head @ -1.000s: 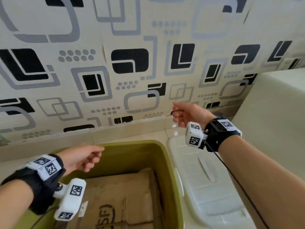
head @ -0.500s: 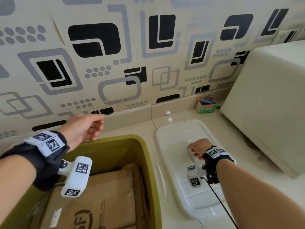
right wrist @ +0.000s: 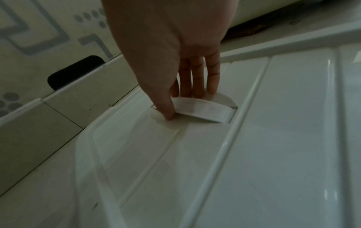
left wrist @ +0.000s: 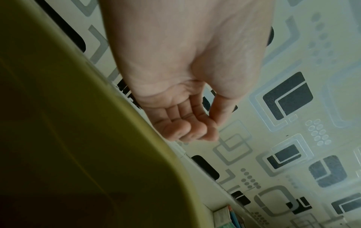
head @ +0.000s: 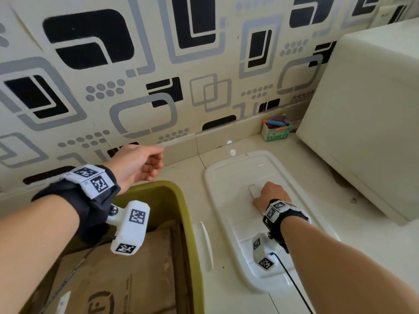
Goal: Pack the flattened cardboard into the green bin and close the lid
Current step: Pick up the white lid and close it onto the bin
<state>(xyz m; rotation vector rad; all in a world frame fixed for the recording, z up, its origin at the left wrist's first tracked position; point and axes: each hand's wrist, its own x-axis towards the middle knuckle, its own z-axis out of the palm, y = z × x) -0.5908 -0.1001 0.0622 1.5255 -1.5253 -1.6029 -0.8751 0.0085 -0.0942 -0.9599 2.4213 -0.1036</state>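
Lid point(head: 229, 200) flat on tile floor point(head: 374, 241).

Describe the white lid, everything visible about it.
The lid is glossy white plastic, rectangular with rounded corners, ribbed panels and a raised rim. It lies flat on the tiled floor to the right of the green bin, not on it. The right hand pinches its central recessed handle, thumb one side, fingers the other.

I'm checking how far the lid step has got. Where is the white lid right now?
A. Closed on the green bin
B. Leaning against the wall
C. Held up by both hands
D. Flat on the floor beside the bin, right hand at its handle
D: the white lid lies flat on the floor right of the green bin, and the right hand pinches its handle.
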